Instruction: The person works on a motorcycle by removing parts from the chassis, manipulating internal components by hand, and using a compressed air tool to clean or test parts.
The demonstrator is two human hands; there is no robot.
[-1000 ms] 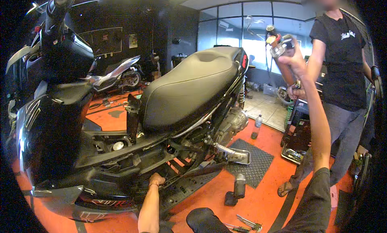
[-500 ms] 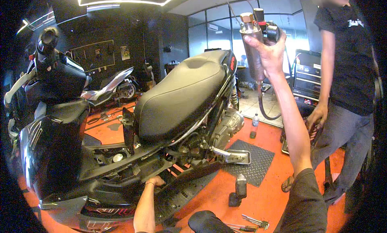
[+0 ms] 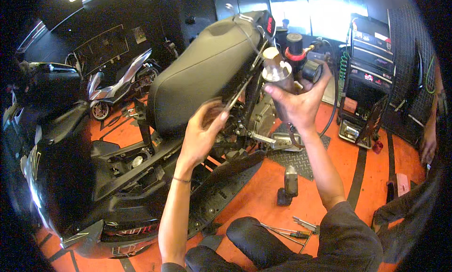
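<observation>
My right hand [image 3: 301, 100] is wrapped round a metal canister [image 3: 282, 102], held upright and slightly tilted in front of me. On the canister's side sit a regulator knob [image 3: 295, 45], black with a red ring, and a round black gauge [image 3: 312, 71]. A dark hose [image 3: 295, 139] hangs from its lower end, and a thin wire hook [image 3: 229, 7] rises from the top. My left hand [image 3: 200, 133] is raised left of the canister, apart from it, in front of the motorcycle seat [image 3: 202, 60]. Its fingers are blurred and curved, thumb apart, with nothing visible between them.
The scooter's footboard [image 3: 212, 211] and stripped midsection lie at left. Several hand tools [image 3: 299, 234] and a black power tool [image 3: 290, 185] are on the orange floor. A tool cabinet [image 3: 372, 60] stands at right, near another person's hand [image 3: 427, 149]. A silver scooter [image 3: 125, 79] is behind.
My right hand has lowered the canister toward me. My left hand has come up from the scooter's footboard to near the canister. The view has tilted down, and the other person has shifted to the right edge.
</observation>
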